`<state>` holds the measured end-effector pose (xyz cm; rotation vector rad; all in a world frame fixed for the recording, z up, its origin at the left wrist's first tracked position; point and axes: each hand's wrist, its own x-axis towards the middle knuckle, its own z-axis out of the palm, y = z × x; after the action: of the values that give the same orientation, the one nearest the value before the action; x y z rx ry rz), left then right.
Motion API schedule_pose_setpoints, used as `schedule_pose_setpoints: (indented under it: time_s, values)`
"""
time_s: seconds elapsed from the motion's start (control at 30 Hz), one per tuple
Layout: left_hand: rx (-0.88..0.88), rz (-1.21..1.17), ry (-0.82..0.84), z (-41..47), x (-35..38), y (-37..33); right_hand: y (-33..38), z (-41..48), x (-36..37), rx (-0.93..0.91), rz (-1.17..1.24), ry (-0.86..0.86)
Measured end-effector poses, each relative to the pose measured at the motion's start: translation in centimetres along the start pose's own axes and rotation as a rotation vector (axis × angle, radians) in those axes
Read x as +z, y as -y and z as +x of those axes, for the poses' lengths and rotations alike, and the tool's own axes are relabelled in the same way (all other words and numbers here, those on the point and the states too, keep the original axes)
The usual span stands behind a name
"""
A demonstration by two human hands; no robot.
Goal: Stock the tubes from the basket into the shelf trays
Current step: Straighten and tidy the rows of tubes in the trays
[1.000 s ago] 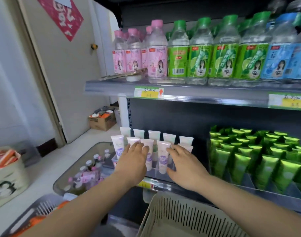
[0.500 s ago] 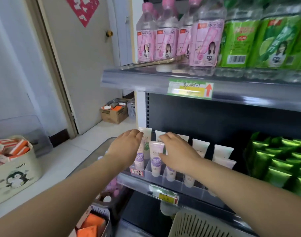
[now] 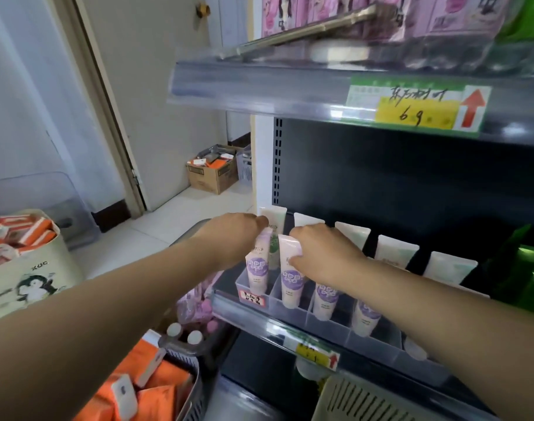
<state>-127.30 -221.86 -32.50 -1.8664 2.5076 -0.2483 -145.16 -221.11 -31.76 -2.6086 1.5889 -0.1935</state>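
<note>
Both hands are reaching into the clear shelf trays (image 3: 293, 308) at the shelf's left end. The left hand (image 3: 229, 238) is lying fingers-down over the leftmost purple-labelled tube (image 3: 257, 268), and the right hand (image 3: 323, 253) is curling over the next tube (image 3: 291, 281); whether either is gripping, I cannot tell. Both tubes are standing upright in neighbouring compartments. The cream basket (image 3: 366, 402) is sitting below the shelf

Bare forearms (image 3: 138, 287), no sleeves
</note>
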Motion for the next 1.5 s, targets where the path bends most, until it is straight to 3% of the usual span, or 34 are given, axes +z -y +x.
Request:
schedule_pose_setpoints:
  time_s: [0.87, 1.1, 1.33, 1.5]
  values:
    - [0.048, -0.038, 0.001, 0.0, -0.7, -0.2, 0.5, 0.1, -0.2, 0.02, 0.02, -0.026]
    - [0.057, -0.054, 0.026, 0.0, -2.0, 0.5, 0.2, 0.3, -1.0, -0.013, 0.124, -0.075]
    - [0.093, -0.107, -0.144, 1.6, -4.6, 0.2, -0.9, 1.5, -3.3, -0.013, 0.192, -0.182]
    - [0.074, -0.119, -0.125, 4.5, -4.7, 0.0, -3.2, 3.2, -4.3, 0.003, 0.211, -0.196]
